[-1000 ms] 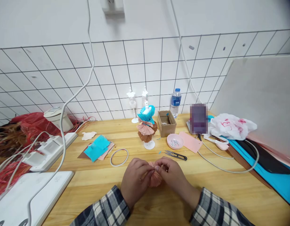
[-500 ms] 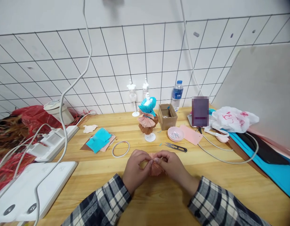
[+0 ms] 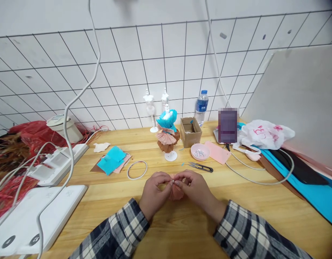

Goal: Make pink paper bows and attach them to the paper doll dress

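Over the front middle of the table, my left hand point(image 3: 156, 192) and my right hand point(image 3: 195, 189) pinch a small piece of pleated pink crepe paper point(image 3: 176, 193) between thumbs and fingertips. The paper fans out below the fingers; its gathered top is mostly hidden by them. Just beyond stands a small white mannequin point(image 3: 170, 155) dressed in blue, pink and brown ruffled paper. Thread snips point(image 3: 201, 167) lie to the right of it, near a pink bowl point(image 3: 199, 152) of small shiny beads. A white ring point(image 3: 137, 170) rests on the table beyond my left hand.
Stacked paper squares point(image 3: 112, 160) lie left of the ring. Two bare mannequins point(image 3: 149, 108), a cardboard box point(image 3: 191, 133) and a water bottle point(image 3: 202, 107) stand by the wall. A power strip point(image 3: 60, 165) and hanging cable point(image 3: 70, 144) are at left; a plastic bag point(image 3: 267, 134) is at right.
The view has shifted slightly. Both hands stay together at the pink crepe paper, with only a small shift of the fingers.
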Demonstrator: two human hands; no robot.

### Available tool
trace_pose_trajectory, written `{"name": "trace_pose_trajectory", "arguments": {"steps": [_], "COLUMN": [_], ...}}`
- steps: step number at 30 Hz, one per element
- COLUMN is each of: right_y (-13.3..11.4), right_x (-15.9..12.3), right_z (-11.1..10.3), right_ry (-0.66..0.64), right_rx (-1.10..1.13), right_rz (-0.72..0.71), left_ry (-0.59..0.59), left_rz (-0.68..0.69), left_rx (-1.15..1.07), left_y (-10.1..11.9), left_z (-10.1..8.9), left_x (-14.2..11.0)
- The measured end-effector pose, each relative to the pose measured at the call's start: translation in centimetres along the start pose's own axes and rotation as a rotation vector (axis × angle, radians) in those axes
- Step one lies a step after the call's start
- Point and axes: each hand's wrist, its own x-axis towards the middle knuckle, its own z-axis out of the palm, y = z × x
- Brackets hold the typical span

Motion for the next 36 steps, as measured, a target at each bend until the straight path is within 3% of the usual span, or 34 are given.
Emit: {"name": "trace_pose_trajectory", "arguments": {"steps": [5, 13, 18, 28, 36], "right_y": [0.01, -0.41, -0.77, -0.68, -0.2], "right_x": [0.09, -0.39, -0.69, -0.24, 0.21], "right_z": [-0.04, -0.42, -0.4, -0.06, -0.09], "right_ry": [-0.005, -0.025, -0.002, 0.025, -0.069], "right_rx": [-0.012, -0.153, -0.233, -0.065, 0.311], "right_rz": [-0.003, -0.177, -0.191, 0.006, 0.185], "left_ry": [-0.008, 0.015, 0.021, -0.004, 0.002], "left_rz": [-0.02, -0.008, -0.001, -0.038, -0.04], "left_rx": [0.009, 0.067, 0.053, 0.049, -0.009], "left_y": [-0.08, 0.11, 0.6, 0.79, 0.47], "left_z": [0.09, 0.09, 0.11, 0.15, 0.18], "left_x": [-0.04, -0.03, -0.08, 0.03, -0.08]}}
